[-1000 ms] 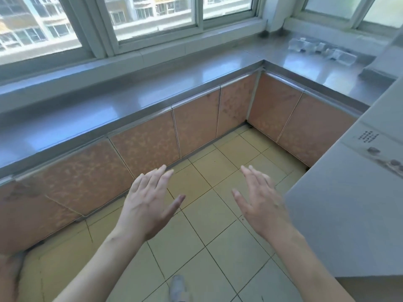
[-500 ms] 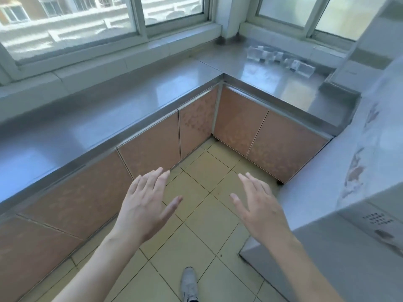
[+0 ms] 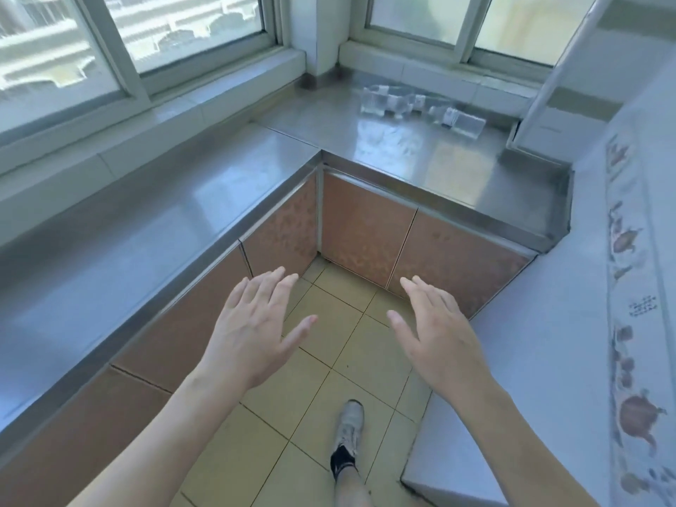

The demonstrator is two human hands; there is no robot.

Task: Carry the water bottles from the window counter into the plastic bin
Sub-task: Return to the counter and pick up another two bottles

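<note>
Two bare hands hang over the tiled floor (image 3: pixel 322 364), both empty. The left hand (image 3: pixel 252 338) has its grip spread, fingers splayed, beside the brown cabinet doors (image 3: pixel 365 232) under the steel table (image 3: pixel 153 221). The right hand (image 3: pixel 439 338) is likewise spread. Far off, the clear water bottles (image 3: pixel 420 107) lie on their sides on the table below the right window (image 3: pixel 457 20), their labels too blurred to read. A white appliance (image 3: pixel 548 323) with fruit print stands right.

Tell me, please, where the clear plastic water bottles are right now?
The clear plastic water bottles lie on the steel counter under the right-hand window, upper right of the head view.
</note>
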